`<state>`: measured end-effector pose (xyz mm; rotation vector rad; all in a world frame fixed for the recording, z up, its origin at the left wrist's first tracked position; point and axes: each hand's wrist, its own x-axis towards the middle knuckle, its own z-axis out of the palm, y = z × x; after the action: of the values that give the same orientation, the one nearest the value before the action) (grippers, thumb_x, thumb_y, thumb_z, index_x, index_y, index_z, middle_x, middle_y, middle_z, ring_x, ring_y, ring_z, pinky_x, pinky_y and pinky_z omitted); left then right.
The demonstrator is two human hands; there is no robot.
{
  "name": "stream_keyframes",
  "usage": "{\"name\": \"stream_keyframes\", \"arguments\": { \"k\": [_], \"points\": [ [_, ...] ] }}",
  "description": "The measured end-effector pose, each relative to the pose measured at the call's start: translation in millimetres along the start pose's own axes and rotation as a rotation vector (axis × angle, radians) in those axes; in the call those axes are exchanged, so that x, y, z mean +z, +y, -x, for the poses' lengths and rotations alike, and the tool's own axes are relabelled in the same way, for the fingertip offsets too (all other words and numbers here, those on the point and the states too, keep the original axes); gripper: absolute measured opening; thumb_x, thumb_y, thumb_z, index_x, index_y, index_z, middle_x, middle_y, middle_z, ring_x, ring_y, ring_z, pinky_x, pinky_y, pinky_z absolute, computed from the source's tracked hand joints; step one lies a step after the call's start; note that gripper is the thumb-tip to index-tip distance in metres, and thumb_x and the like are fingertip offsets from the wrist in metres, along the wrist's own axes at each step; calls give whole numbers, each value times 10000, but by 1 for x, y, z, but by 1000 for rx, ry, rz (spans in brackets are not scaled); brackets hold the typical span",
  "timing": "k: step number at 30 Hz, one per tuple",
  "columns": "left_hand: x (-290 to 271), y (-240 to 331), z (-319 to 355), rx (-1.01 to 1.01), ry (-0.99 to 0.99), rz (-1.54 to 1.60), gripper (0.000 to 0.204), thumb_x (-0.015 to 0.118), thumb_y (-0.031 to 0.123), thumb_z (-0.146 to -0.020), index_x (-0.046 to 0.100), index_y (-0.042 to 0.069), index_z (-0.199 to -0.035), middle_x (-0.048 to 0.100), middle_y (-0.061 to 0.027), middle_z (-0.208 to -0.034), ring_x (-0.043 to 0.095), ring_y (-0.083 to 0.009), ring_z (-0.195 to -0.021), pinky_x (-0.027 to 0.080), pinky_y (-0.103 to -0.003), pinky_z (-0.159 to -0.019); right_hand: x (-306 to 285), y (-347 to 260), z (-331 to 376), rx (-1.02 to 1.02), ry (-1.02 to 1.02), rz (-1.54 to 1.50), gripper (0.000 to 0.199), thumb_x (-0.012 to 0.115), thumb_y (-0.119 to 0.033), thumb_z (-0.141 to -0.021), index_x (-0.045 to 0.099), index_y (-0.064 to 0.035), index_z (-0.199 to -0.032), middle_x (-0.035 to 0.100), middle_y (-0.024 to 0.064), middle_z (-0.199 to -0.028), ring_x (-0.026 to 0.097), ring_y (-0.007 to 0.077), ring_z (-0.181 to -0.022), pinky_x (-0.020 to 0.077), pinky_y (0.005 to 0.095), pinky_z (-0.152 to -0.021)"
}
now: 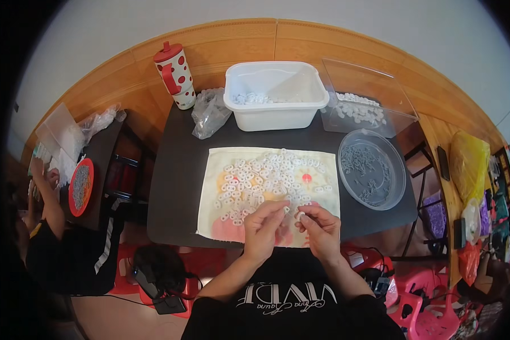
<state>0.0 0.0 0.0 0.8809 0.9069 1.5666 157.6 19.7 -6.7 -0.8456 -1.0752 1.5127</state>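
Note:
A cream cloth (215, 187) lies on the dark table (173, 187) and carries a heap of several small white plastic pieces (263, 178). Both of my hands hover over the cloth's near edge. My left hand (263, 226) pinches something small between thumb and fingers. My right hand (320, 226) grips a small white piece (299, 215) at its fingertips, close to the left hand. The fingers hide most of what they hold.
A white tub (275, 93) with more white pieces stands at the back. Beside it are a clear tray (365, 102), a round clear dish (374, 170) of small grey parts, a plastic bag (209, 110) and a red-dotted cup (177, 73). Another person (51, 226) works at the left.

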Motion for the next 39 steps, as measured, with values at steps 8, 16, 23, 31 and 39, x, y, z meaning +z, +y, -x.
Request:
{"name": "stream_keyframes", "arguments": {
  "k": [8, 16, 23, 31, 39],
  "points": [
    [14, 3, 7, -3, 0, -12, 174, 583, 25, -981, 661, -7, -1134, 621, -17, -965, 557, -28, -672, 423, -161, -514, 2, -3, 5, -98, 33, -30, 216, 624, 49, -929, 669, 46, -1140, 705, 101, -976, 688, 155, -829, 517, 236, -684],
    [11, 3, 5, 98, -40, -99, 185, 578, -16, -969, 659, -20, -1135, 591, -29, -982, 571, -40, -666, 439, -174, -518, 3, -5, 4, -138, 23, 59, 225, 617, 68, -925, 669, 53, -1143, 688, 99, -1000, 686, 153, -829, 526, 235, -699],
    [10, 2, 4, 132, -34, -136, 187, 576, -29, -964, 658, -31, -1132, 590, -42, -977, 594, -63, -652, 461, -189, -524, 4, -6, 4, -181, 20, 130, 231, 614, 86, -918, 679, 43, -1136, 665, 101, -1062, 682, 143, -839, 530, 220, -704],
    [8, 2, 4, 149, -45, -153, 192, 571, -45, -958, 654, -37, -1132, 582, -51, -966, 601, -70, -641, 456, -200, -508, 5, -8, 2, -265, -19, 257, 247, 608, 89, -920, 672, 33, -1153, 624, 92, -1101, 657, 125, -872, 530, 215, -717],
    [10, 1, 4, 175, -47, -141, 198, 569, -67, -944, 654, -41, -1121, 578, -62, -960, 588, -78, -600, 450, -206, -492, 3, -8, 1, -334, -38, 407, 238, 612, 88, -917, 667, 39, -1143, 616, 88, -1059, 635, 111, -844, 517, 211, -717]
  ]
}}
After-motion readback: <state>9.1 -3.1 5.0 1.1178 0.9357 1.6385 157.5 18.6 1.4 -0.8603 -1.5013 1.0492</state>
